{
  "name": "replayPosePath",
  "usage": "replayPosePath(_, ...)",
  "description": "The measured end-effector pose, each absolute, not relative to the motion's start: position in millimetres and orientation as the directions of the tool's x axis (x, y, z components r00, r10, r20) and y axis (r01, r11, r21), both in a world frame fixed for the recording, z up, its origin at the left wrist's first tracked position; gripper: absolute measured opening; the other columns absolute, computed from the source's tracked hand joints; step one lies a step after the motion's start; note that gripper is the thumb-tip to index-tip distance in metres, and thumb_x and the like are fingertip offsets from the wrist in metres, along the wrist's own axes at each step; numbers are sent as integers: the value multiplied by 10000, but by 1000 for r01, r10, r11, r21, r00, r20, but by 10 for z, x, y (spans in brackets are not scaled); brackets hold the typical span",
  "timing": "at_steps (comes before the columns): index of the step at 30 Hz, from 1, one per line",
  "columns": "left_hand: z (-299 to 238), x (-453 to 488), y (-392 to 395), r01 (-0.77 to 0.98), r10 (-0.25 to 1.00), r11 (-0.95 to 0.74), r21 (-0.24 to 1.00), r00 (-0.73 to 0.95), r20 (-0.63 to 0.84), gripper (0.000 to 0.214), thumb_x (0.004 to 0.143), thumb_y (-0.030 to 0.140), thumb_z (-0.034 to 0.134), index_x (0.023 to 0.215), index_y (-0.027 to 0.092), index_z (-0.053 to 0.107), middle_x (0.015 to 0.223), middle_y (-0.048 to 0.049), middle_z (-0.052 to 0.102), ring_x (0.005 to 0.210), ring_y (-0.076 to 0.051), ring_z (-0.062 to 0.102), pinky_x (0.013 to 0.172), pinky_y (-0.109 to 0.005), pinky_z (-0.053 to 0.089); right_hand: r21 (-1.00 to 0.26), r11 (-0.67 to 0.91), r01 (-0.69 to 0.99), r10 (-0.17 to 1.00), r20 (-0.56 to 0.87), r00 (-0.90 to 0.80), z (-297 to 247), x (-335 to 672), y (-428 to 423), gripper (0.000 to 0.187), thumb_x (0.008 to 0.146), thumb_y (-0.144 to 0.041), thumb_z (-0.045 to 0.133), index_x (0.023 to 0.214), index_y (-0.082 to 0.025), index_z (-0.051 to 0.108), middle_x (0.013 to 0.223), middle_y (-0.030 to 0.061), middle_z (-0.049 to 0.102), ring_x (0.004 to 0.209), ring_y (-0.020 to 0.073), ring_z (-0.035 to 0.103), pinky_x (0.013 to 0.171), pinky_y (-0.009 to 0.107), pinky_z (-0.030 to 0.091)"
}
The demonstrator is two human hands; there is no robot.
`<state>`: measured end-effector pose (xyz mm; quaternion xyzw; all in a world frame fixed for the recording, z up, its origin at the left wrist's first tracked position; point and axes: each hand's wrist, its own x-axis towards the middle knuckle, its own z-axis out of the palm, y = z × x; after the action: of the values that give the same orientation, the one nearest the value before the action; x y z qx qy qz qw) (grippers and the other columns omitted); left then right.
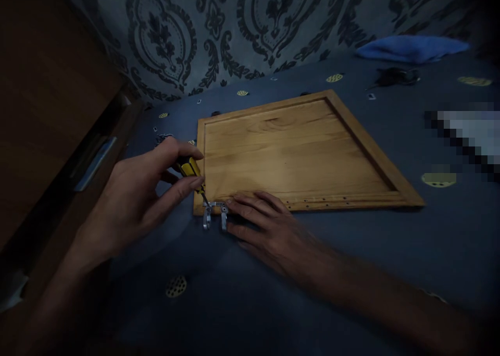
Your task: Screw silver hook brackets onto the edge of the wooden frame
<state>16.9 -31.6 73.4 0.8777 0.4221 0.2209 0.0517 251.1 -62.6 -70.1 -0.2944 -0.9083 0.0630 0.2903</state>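
A framed wooden panel (pixel 297 152) lies flat on a dark blue patterned cloth. At its near left corner sits a small metal double hook (pixel 214 212), hanging over the panel's edge. My left hand (pixel 136 199) grips a yellow-handled screwdriver (pixel 192 171), whose tip points down at the hook's plate. My right hand (pixel 261 220) rests on the panel's front edge just right of the hook, fingers stretched flat and touching the hook's side. A row of small holes runs along the panel's front rail.
A wooden cabinet with a metal handle (pixel 94 163) stands at the left. A patterned cushion wall (pixel 234 27) rises behind. A blue cloth (pixel 410 48) and a dark object (pixel 394 77) lie at the back right. Small screws are scattered by the panel's far left corner.
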Motion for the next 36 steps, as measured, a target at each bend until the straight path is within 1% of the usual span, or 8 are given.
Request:
replayPosePath(2,750,149,-323,699,788,-615,364,537,300,237,990,266,607,1226,277,631,1101,17,747,874,-143,759,563,-169,556,-288,816,502,577,476,-664,-691,2514,-626,291,1072,-261,484,1281,-235,685,1406,100,660,1371,275,543,1130,564,438)
replayPosePath(5,747,129,-336,695,814,-581,425,490,311,199,966,304,633,1163,316,660,1055,27,766,914,-176,770,610,-208,591,-293,809,509,586,462,-666,-676,2511,-630,281,1069,-266,501,1274,-251,692,1392,92,669,1369,258,545,1146,548,425)
replayPosePath(9,741,149,-364,740,827,-556,378,450,336,165,950,322,647,1111,349,672,991,65,774,844,-169,772,650,-228,593,-297,807,510,588,472,-657,-675,2504,-634,278,1065,-260,508,1271,-246,694,1390,87,672,1365,265,552,1144,551,429)
replayPosePath(14,782,177,-376,757,824,-559,338,462,328,98,944,371,673,1037,340,680,904,87,774,749,-147,751,614,-219,551,-296,810,507,586,460,-668,-681,2510,-629,280,1046,-252,539,1279,-248,695,1403,96,664,1380,266,540,1146,546,431)
replayPosePath(21,801,157,-365,750,806,-583,314,483,343,159,944,462,687,1003,314,688,844,75,773,703,-149,739,552,-232,509,-309,808,502,589,458,-666,-676,2519,-630,282,1062,-261,506,1269,-249,697,1417,90,655,1394,260,526,1163,544,415)
replayPosePath(26,806,151,-356,725,823,-566,392,467,324,105,934,328,698,1039,319,706,917,55,780,780,-172,750,592,-245,544,-301,807,508,589,469,-658,-700,2510,-625,275,1057,-261,519,1264,-254,700,1402,89,666,1377,266,544,1150,553,426)
replayPosePath(29,804,148,-339,675,818,-575,462,483,312,169,940,229,671,1079,319,706,997,35,780,901,-186,761,673,-253,587,-300,807,509,589,469,-658,-690,2510,-625,273,1047,-246,537,1263,-265,703,1397,88,669,1367,261,553,1149,548,428)
replayPosePath(36,746,128,-300,597,790,-601,532,546,280,280,967,207,620,1222,313,668,1083,2,776,987,-198,767,781,-259,641,-291,811,508,583,482,-654,-651,2509,-630,286,1067,-273,496,1265,-249,701,1376,94,684,1352,265,568,1129,546,451)
